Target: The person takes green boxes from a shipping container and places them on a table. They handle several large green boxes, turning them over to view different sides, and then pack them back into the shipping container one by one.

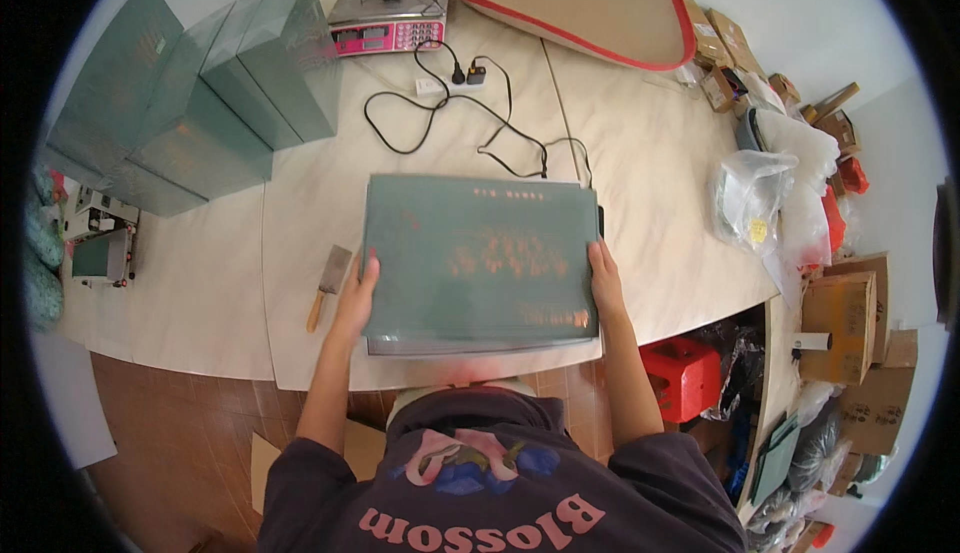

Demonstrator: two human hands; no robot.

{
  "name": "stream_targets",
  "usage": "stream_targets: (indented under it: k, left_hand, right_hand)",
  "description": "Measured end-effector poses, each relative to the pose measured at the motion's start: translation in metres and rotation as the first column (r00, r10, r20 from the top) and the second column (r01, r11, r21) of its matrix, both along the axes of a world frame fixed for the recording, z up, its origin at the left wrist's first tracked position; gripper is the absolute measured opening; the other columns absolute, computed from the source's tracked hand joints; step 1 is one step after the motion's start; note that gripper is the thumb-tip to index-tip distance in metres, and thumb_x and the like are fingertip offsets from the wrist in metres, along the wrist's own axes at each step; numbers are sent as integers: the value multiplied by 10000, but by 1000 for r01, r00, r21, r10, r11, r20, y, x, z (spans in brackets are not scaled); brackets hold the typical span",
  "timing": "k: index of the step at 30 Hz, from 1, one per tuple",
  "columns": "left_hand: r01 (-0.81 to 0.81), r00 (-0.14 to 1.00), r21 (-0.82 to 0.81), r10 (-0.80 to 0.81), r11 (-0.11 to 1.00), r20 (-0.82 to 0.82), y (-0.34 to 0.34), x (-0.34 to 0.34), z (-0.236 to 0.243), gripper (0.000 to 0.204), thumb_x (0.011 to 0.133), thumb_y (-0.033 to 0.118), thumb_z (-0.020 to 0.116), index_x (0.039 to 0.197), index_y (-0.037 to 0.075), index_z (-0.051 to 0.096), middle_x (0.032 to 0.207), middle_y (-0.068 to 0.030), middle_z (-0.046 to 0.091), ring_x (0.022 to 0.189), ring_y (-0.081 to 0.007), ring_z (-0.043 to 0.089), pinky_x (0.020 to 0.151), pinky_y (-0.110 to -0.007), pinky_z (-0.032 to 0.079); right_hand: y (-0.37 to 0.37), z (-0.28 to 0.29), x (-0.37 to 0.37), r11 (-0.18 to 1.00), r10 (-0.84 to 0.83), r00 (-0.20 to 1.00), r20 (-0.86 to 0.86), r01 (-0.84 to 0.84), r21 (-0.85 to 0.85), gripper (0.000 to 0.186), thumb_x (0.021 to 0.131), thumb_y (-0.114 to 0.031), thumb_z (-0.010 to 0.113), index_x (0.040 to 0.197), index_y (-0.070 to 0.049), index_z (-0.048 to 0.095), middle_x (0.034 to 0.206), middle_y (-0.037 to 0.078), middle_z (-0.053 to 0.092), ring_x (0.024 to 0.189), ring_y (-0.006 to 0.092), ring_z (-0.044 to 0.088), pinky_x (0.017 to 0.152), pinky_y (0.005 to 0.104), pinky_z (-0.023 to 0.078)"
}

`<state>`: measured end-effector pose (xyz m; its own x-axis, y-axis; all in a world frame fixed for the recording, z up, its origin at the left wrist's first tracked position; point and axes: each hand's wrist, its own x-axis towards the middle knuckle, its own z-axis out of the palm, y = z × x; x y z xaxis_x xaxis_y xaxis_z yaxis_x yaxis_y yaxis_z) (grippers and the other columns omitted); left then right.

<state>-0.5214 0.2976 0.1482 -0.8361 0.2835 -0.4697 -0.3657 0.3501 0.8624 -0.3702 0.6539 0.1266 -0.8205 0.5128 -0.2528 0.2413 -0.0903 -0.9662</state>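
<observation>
A flat, dark green box with copper-coloured print on its top lies before me at the table's front edge. A thin pale layer shows along its near lower edge. My left hand grips its left side, with the thumb up at the edge. On the opposite side my right hand holds the right edge, fingers partly hidden beneath or behind it. Left of my left hand, a scraper with a wide metal blade and wooden handle rests on the table.
Several tall green boxes stand at the back left. Behind the flat box run black cables to a power strip, near a pink-fronted scale. A red-rimmed board leans at the back. Plastic bags and cartons crowd the right.
</observation>
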Motion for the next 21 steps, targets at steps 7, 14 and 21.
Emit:
stream_targets:
  k: [7, 14, 21]
  left_hand:
    - [-89, 990, 171, 68, 981, 126, -34, 29, -11, 651, 967, 445, 436, 1438, 19, 292, 1410, -139, 407, 1273, -236, 415, 1060, -332, 314]
    - [-140, 990, 437, 140, 888, 34, -17, 7, -4, 554, 995, 309, 386, 1469, 59, 245, 1492, -93, 304, 1337, -208, 339, 1066, -324, 317]
    - [-157, 984, 396, 108, 905, 142, -29, 19, 18, 526, 1001, 283, 380, 1469, 79, 254, 1494, -72, 304, 1343, -195, 330, 1077, -312, 303]
  right_hand:
    - [-33, 8, 27, 998, -52, 997, 58, 50, 41, 539, 986, -318, 441, 1422, -18, 340, 1411, 115, 417, 1299, 197, 371, 1069, 297, 271]
    - [-12, 4, 0, 961, -112, 977, -184, 59, -269, 529, 959, -222, 482, 1439, -60, 329, 1436, 93, 385, 1298, 166, 363, 1061, 277, 281]
    - [-20, 5, 25, 957, -156, 988, 24, 157, -244, 486, 968, -253, 469, 1398, -39, 397, 1357, 109, 476, 1239, 189, 436, 1039, 282, 313]
